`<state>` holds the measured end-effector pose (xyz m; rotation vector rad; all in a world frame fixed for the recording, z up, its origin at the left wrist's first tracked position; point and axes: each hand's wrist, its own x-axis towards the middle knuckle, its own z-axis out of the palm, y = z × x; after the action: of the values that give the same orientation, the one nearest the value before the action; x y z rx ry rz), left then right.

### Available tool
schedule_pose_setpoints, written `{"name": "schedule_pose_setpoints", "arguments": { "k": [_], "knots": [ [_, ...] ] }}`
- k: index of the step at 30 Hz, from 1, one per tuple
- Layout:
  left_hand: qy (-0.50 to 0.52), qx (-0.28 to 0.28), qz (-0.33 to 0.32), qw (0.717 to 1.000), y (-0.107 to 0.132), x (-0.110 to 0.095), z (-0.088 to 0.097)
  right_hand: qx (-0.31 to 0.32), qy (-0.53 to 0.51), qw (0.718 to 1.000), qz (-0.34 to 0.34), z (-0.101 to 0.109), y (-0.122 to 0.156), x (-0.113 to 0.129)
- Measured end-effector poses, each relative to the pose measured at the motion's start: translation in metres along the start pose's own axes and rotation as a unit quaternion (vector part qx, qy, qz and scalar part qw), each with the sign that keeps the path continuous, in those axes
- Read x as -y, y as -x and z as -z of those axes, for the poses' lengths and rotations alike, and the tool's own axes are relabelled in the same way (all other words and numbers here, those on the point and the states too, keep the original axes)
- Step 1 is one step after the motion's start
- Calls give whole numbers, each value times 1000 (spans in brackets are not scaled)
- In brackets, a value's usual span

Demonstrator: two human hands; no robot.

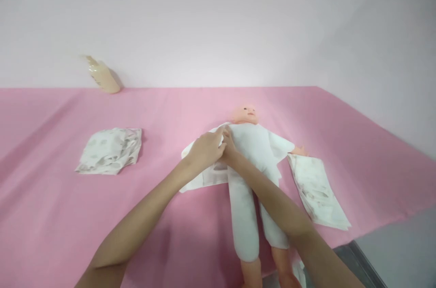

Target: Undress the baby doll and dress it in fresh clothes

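Both hands on the doll now, which lies face up on the pink cloth, head toward the wall, legs toward the camera. Left hand comes in from lower left, palm down, fingers curled and pinching the white fabric at the doll's shoulder, right by the neckline. Right hand crosses in from lower right, forearm lying over the doll's hip and leg; it's tucked under and behind the left hand, so most of it is hidden, fingertips pressed to the same edge of fabric, but can't tell if it's gripping or just resting there. The white fabric spreads out flat to the left of the doll's body, w/ a printed patch showing just below the hands. Doll wears a white suit, bare feet at the bottom edge of view. Folded printed cloth lies well apart to the left. Another printed piece lies just beside the doll's outstretched arm, on the right. Cream bottle stands far back by the wall, blurred.
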<state>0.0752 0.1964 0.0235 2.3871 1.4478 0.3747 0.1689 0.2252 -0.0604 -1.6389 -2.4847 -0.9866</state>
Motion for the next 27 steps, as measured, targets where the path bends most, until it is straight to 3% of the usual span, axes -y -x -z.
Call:
{"name": "schedule_pose_setpoints", "arguments": {
  "k": [1,5,8,13,16,20,22,25,27],
  "knots": [
    [-53,0,30,998,1,3,6,-19,-114,993,-17,5,4,-8],
    [-176,3,107,979,4,17,23,-7,-274,951,-143,19,31,-40],
    [-115,2,102,988,1,26,27,-15,-331,908,-257,19,60,-59],
    [62,-56,32,996,-7,31,23,-40,-409,813,-413,9,103,-77],
    [91,-48,28,994,-10,32,19,2,-487,722,-492,4,118,-86],
    [96,-11,53,994,-12,34,12,89,-661,538,-515,4,127,-97],
    [93,10,62,994,-14,35,8,112,-725,465,-497,6,128,-99],
    [105,21,80,991,-18,34,2,112,-772,400,-481,10,128,-97],
    [116,10,92,989,-21,33,0,88,-776,390,-488,13,127,-92]
  ]
}}
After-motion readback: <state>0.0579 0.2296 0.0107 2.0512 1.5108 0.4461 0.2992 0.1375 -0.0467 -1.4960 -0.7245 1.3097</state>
